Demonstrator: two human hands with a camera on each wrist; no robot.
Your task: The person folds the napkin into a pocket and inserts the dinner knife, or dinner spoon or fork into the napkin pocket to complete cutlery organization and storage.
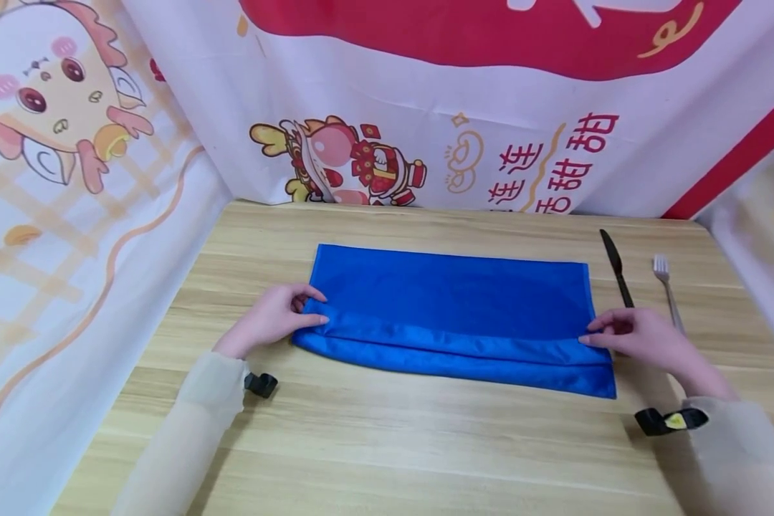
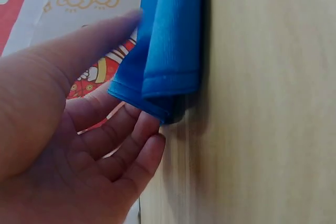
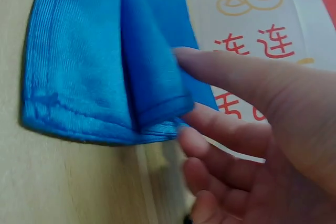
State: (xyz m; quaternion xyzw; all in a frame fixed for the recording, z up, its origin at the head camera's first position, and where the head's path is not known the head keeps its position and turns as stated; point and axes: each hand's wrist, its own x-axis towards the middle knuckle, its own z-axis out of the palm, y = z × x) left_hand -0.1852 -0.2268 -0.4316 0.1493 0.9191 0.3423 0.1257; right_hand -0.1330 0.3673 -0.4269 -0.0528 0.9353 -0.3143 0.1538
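A blue cloth (image 1: 451, 294) lies spread on the wooden table, with a strip along its near side folded over on itself. At the cloth's left end my left hand (image 1: 274, 315) holds the folded strip, thumb on top. In the left wrist view, fingers (image 2: 149, 156) curl below the cloth's hemmed corner (image 2: 170, 82). My right hand (image 1: 645, 337) pinches the right end of the fold between thumb and index finger. The right wrist view shows the thumb (image 3: 210, 66) against the turned-over flap (image 3: 157, 87), with the lower layer reaching out toward the table edge side.
A black knife (image 1: 615, 265) and a silver fork (image 1: 667, 287) lie at the right, beyond and beside my right hand. Printed cloth walls (image 1: 374, 93) stand behind the table and at its sides. Bare wood (image 1: 426, 444) stretches in front of the cloth.
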